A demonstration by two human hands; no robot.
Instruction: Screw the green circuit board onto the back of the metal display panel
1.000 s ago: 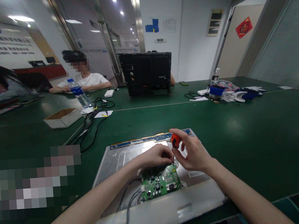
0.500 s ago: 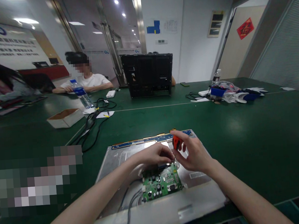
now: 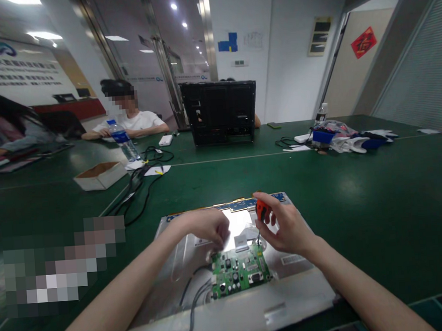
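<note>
A silver metal monitor back panel (image 3: 297,281) lies flat on the green table in front of me. A small green circuit board (image 3: 239,272) sits on it with grey cables running off its left side. My right hand (image 3: 286,226) is closed round an orange-handled screwdriver (image 3: 262,209), held upright with its tip at the board's far right corner. My left hand (image 3: 206,227) is curled in a loose pinch over the panel just left of the board's far edge; what it holds, if anything, is too small to see.
A black monitor housing (image 3: 220,112) stands upright at the far side. Black cables (image 3: 139,184), an open cardboard box (image 3: 99,175) and a water bottle (image 3: 124,139) lie to the left. Gloves and a blue tray (image 3: 323,135) lie far right. Two people sit at the far left.
My left hand has drawn back to the left, away from the screwdriver tip and off the board's far edge. My right hand and the screwdriver have stayed almost still.
</note>
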